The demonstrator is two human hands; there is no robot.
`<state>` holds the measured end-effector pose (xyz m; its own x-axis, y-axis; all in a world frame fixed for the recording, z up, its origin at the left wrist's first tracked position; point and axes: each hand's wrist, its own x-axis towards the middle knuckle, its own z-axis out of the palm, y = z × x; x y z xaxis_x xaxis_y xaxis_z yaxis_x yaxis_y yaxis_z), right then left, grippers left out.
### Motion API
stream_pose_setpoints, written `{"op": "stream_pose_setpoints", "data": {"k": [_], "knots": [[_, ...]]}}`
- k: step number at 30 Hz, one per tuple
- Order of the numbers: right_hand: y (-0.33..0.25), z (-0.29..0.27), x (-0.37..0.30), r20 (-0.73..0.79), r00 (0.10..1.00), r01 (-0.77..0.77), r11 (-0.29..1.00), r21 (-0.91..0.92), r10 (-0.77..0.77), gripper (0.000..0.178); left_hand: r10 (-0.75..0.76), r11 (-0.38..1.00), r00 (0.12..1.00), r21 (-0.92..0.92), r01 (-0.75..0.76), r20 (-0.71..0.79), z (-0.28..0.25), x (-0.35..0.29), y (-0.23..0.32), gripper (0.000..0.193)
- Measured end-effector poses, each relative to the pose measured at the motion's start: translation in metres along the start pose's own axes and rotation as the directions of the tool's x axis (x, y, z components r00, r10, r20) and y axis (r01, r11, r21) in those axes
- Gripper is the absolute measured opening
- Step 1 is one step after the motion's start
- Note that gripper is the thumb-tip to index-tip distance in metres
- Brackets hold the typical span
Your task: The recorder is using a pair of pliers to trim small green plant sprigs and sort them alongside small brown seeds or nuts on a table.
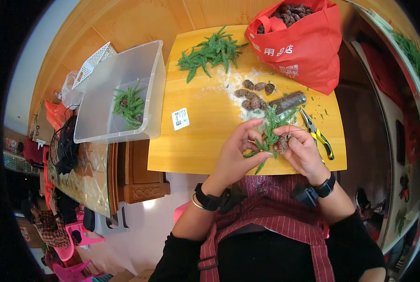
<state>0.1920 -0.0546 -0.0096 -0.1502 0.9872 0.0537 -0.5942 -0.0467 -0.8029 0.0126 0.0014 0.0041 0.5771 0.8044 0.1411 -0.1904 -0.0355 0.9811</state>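
Near the front edge of the yellow tabletop [196, 145], my left hand [235, 152] pinches a green artificial pine sprig [270, 126] between thumb and fingers. Close beside it, my right hand [306, 152] is closed on a brown pine cone [282, 143], which touches the sprig's side. Whether a wire joins the two is too small to tell. Just beyond my hands lie several loose pine cones [253, 100] and a dark cylindrical roll [288, 102]. Pliers with yellow and black handles [321, 137] rest right of my right hand.
A heap of green sprigs [212, 52] lies at the back. The red bag [308, 56] of pine cones stands back right. On the left is a translucent plastic bin [157, 89] holding a sprig with a cone [129, 105]. A white label [180, 119] and scattered green bits mark the table.
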Motion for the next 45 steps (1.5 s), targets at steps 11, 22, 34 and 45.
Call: {"op": "stream_pose_setpoints", "data": {"k": [11, 22, 34, 45], "knots": [[-0.003, 0.006, 0.002, -0.055, 0.998, 0.033, 0.985, 0.169, -0.024, 0.039, -0.013, 0.996, 0.998, -0.084, 0.007, -0.066, -0.001, -0.002, -0.002, 0.020], [-0.006, 0.010, 0.004, 0.058, 0.996, 0.068, 0.992, 0.107, -0.075, 0.031, -0.004, 0.963, 0.997, -0.269, -0.018, -0.083, -0.004, -0.001, -0.001, 0.016], [-0.013, 0.004, 0.001, 0.089, 0.995, 0.060, 0.952, -0.301, -0.034, 0.017, 0.442, 0.797, 0.895, 0.432, -0.422, 0.059, -0.016, 0.000, -0.007, 0.038], [-0.021, 0.001, -0.002, 0.208, 0.965, -0.095, 0.953, -0.287, 0.159, 0.023, 0.006, 0.980, 0.980, 0.193, -0.045, 0.199, -0.008, -0.002, 0.016, 0.047]]}}
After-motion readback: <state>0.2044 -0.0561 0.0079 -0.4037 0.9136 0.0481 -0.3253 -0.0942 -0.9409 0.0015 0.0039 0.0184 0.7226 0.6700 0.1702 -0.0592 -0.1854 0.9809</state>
